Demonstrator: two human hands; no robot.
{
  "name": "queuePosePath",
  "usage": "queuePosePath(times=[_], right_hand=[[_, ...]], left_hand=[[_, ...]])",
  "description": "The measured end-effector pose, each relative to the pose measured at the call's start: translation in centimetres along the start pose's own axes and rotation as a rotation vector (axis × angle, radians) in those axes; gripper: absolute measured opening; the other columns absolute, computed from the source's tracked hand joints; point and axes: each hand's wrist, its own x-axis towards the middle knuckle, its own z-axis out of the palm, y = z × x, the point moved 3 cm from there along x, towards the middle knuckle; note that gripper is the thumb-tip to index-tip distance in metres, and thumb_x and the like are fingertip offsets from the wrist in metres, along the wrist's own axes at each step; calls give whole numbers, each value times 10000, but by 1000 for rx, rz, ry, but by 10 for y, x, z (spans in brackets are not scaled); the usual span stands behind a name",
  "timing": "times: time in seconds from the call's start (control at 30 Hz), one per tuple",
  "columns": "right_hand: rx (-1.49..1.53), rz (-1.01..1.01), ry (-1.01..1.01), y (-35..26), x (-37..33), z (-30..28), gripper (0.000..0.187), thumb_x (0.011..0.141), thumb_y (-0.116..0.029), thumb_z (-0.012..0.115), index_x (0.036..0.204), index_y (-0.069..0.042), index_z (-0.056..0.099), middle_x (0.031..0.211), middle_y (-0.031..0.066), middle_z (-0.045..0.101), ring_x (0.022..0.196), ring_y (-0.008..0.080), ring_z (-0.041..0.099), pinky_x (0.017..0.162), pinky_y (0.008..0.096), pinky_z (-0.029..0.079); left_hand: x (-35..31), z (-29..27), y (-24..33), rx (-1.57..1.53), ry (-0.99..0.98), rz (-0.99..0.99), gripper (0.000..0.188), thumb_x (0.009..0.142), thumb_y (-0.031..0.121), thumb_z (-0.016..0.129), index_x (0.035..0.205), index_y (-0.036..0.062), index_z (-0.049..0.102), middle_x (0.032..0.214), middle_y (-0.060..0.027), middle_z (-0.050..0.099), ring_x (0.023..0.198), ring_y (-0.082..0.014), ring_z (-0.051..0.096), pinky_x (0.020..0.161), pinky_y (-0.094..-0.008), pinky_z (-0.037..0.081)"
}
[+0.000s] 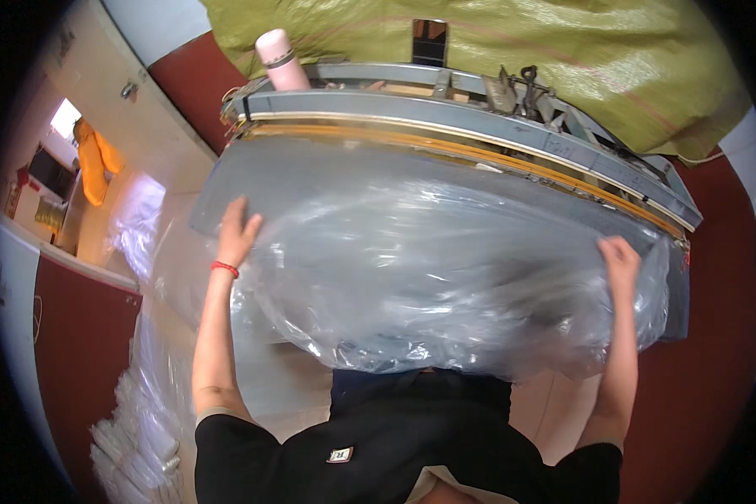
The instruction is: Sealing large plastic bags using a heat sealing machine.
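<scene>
A large sheet of clear plastic film (412,252), wrinkled and shiny, lies over a grey worktop (269,164) in front of me and hangs over its near edge. At the film's left side is my left hand (238,233), with a red band on the wrist, its thumb and fingers apart. My right hand (620,260) is at the film's right side, fingers curled together on the plastic. Just beyond the worktop runs a long grey metal bar (445,115) with an orange-yellow strip (470,154) along it.
A pink bottle (282,60) stands behind the bar at the left. Metal clamp-like parts (529,88) sit on the frame farther right. A yellow-green woven sheet (563,50) covers the back. Bundled clear plastic (139,445) lies on the floor at lower left, near a door (134,97).
</scene>
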Motion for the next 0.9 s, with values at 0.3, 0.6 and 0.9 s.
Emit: queuePosePath(times=[0.3, 0.6, 0.9], right_hand=[[-312, 58, 193, 125, -50, -133, 180, 791, -150, 604, 722, 1, 533, 609, -35, 412, 595, 64, 350, 535, 208, 319], [-297, 74, 182, 137, -50, -135, 197, 813, -161, 591, 723, 0, 520, 640, -41, 418, 612, 66, 354, 572, 198, 328], [-276, 81, 186, 132, -49, -133, 186, 813, -147, 592, 721, -8, 511, 647, -49, 406, 614, 58, 341, 565, 187, 315]], left_hand=[[-25, -21, 88, -575, 11, -171, 326, 860, 138, 469, 1162, 18, 487, 1133, -93, 529, 1009, -157, 506, 854, -269, 395], [-103, -4, 68, -661, -24, -697, 234, 846, 282, 543, 778, 64, 594, 712, 0, 589, 562, -43, 468, 464, -177, 305], [-89, 12, 84, -799, 72, -774, 158, 785, 161, 602, 884, 37, 615, 791, -12, 594, 662, -81, 497, 587, -214, 395]])
